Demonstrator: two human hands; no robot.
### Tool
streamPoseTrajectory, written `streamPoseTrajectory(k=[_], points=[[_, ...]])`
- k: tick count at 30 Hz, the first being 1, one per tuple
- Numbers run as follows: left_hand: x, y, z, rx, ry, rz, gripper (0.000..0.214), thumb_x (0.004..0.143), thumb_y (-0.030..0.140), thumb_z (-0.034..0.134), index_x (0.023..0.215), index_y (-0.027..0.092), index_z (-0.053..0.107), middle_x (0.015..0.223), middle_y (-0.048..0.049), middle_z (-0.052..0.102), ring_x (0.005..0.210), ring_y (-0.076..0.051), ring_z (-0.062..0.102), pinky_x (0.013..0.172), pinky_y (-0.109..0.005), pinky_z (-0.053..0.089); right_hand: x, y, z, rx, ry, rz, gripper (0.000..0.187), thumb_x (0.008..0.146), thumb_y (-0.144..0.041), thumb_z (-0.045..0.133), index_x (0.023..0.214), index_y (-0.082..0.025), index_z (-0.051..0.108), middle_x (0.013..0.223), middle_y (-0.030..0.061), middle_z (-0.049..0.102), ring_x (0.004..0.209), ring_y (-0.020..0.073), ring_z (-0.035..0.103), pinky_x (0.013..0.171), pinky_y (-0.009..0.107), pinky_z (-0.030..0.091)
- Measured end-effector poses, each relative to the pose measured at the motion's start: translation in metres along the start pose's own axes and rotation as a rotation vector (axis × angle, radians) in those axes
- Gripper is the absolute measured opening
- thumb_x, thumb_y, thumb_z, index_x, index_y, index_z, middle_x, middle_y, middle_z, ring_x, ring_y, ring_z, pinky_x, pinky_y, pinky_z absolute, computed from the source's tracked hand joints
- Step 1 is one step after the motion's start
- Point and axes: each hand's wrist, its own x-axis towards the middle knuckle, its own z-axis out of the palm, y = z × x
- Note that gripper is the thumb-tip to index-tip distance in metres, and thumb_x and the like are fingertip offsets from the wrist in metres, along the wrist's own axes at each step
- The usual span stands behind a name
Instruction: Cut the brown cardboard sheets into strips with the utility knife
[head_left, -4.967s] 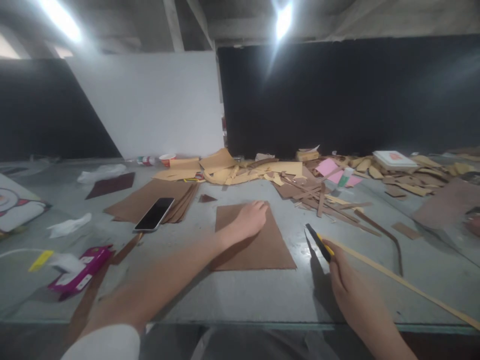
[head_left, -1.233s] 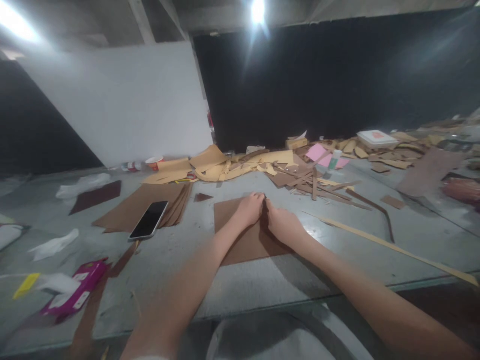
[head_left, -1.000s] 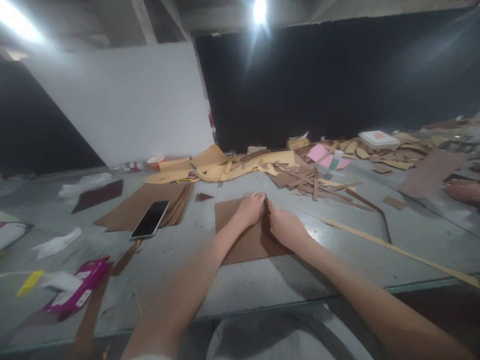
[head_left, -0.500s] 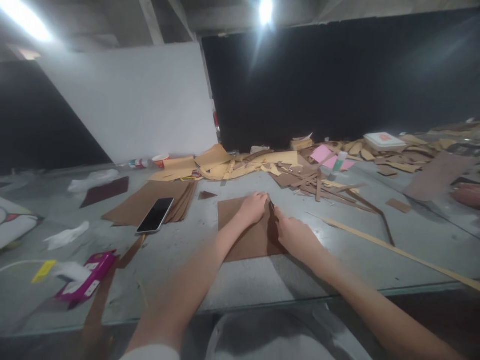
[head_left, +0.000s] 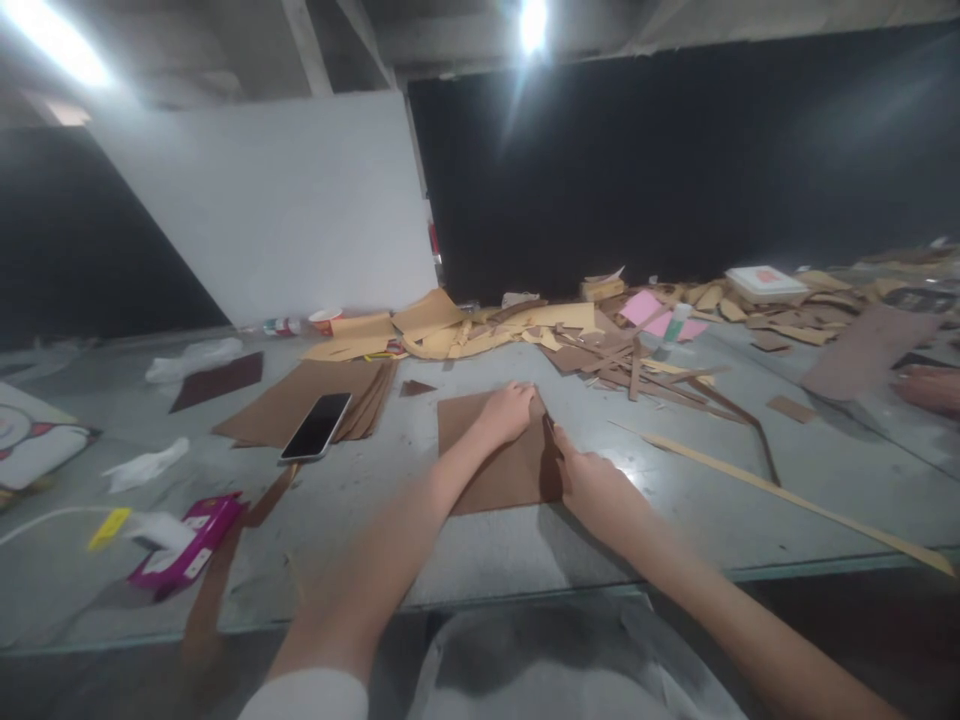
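A brown cardboard sheet lies flat on the grey table in front of me. My left hand rests on the sheet's far right corner, fingers lying on it and holding nothing. My right hand is closed round a utility knife, of which only the dark tip shows ahead of the fingers. The tip sits on the sheet's right edge, just behind my left hand.
A phone lies on a stack of brown sheets to the left. A pink box sits near the front left edge. Cardboard scraps pile up behind; a long tan strip crosses the right. Another person's hand shows far right.
My right hand has slid toward me along the sheet's right edge with the knife, away from my left hand. Five seconds ago it held the knife off to the right of the sheet.
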Motion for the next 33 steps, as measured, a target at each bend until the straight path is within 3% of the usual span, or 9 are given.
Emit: streamPoseTrajectory(k=[11, 19, 28, 33], points=[[-0.001, 0.000, 0.000, 0.011, 0.019, 0.011, 0.052, 0.097, 0.000, 0.041, 0.141, 0.011, 0.066, 0.158, -0.0150, 0.064, 0.140, -0.026, 0.060, 0.118, -0.038, 0.048, -0.027, 0.000, 0.009, 0.035, -0.001, 0.017, 0.077, 0.103, -0.011, 0.052, 0.175, -0.010, 0.027, 0.097, 0.0177, 0.081, 0.090, 0.0320, 0.080, 0.066, 0.032, 0.044], [-0.001, 0.000, 0.001, 0.018, 0.023, 0.011, 0.053, 0.097, 0.000, 0.041, 0.142, 0.011, 0.067, 0.156, -0.0157, 0.065, 0.139, -0.026, 0.061, 0.117, -0.040, 0.049, -0.055, 0.003, 0.019, 0.052, -0.016, 0.029, 0.094, 0.091, -0.004, 0.054, 0.178, -0.014, 0.019, 0.091, 0.0122, 0.079, 0.084, 0.0291, 0.079, 0.061, 0.031, 0.034], [0.000, -0.002, 0.003, 0.024, 0.022, 0.007, 0.051, 0.096, -0.001, 0.043, 0.138, 0.014, 0.068, 0.156, -0.0139, 0.065, 0.139, -0.026, 0.061, 0.117, -0.039, 0.049, -0.079, 0.007, 0.042, 0.023, 0.022, 0.025, 0.101, 0.088, -0.007, 0.060, 0.179, -0.018, 0.017, 0.086, 0.0107, 0.078, 0.076, 0.0292, 0.078, 0.060, 0.030, 0.037], [0.001, -0.003, 0.005, 0.014, 0.032, 0.007, 0.052, 0.097, 0.000, 0.043, 0.140, 0.014, 0.067, 0.158, -0.0134, 0.064, 0.139, -0.026, 0.061, 0.116, -0.039, 0.050, -0.094, 0.015, 0.049, 0.120, -0.046, -0.036, 0.113, 0.080, -0.002, 0.056, 0.181, -0.019, 0.006, 0.085, 0.0092, 0.079, 0.070, 0.0268, 0.077, 0.058, 0.029, 0.038]])
